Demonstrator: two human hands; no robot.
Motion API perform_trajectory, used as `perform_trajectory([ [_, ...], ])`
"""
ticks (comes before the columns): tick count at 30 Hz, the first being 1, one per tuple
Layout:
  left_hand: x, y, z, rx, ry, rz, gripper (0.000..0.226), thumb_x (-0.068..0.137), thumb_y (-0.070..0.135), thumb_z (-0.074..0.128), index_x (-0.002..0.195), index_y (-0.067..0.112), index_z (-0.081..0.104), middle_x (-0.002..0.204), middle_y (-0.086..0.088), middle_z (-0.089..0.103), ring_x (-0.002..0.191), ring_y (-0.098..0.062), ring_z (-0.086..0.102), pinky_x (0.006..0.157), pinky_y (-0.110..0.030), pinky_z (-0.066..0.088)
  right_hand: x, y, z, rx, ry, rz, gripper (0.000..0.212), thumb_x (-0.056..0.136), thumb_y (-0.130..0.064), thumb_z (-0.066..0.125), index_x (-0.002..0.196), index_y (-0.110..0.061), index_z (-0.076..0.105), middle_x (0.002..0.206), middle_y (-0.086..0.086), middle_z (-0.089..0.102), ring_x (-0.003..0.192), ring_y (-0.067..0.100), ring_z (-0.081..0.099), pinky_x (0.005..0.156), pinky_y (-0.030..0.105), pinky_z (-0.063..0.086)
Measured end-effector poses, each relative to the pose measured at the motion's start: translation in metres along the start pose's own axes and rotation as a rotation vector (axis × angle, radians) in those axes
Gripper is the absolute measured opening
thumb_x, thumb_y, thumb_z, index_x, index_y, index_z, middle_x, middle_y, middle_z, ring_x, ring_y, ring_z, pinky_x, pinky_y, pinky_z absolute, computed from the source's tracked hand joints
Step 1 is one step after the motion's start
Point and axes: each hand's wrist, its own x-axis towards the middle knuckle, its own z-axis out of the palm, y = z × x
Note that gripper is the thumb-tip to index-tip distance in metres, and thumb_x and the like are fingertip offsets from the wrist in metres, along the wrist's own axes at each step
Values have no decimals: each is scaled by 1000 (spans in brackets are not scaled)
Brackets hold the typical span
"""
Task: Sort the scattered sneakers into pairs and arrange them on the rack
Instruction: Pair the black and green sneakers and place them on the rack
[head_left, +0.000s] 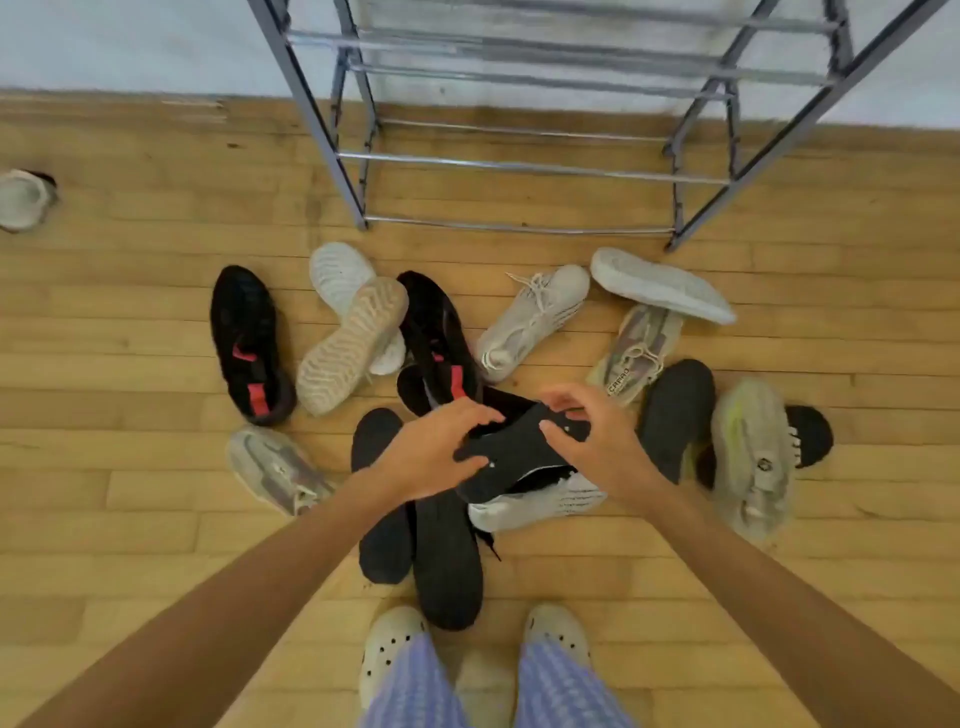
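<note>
Fingers (475, 410) on both the left hand (434, 449) and right hand (597, 441) are curled round a black sneaker (519, 457) right over the pile (447, 561) under them, so it's the matching step imo, next needs spotting its twin below, rack (519, 167) sits further out.

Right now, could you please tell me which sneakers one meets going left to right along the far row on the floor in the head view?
Lone pale sneaker → black sneaker with red marks → upturned tan-soled sneaker → second black-and-red sneaker → grey laced sneaker → upturned white-soled sneaker.
</note>
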Motion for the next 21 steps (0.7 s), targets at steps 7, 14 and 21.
perform_trajectory([
  [7, 68, -58, 117, 380, -41, 125, 86, 74, 71, 52, 145, 31, 25, 138, 2, 48, 116, -21, 53, 78, -37, 53, 55, 108, 61, -8, 1, -98, 29, 86, -10, 63, 114, -16, 61, 99, -19, 59, 96, -14, 53, 85, 4, 40],
  [14, 77, -37, 140, 514, 5, -6, 105, 63, 65, 61, 146, 33, 7, 114, -2, 54, 105, -25, 54, 67, -33, 42, 75, 115, 51, 36, 127, -142, 26, 87, -10, 59, 112, -18, 61, 108, -2, 64, 99, 4, 58, 92, 26, 46],
  [21, 65, -18, 63, -886, -20, -142, 82, 60, 41, 73, 134, 43, 38, 119, -3, 63, 111, -19, 60, 97, -38, 48, 26, 62, -16, 148, 378, -292, 31, 86, -16, 63, 113, -31, 56, 111, -8, 55, 101, 2, 54, 87, 15, 44],
])
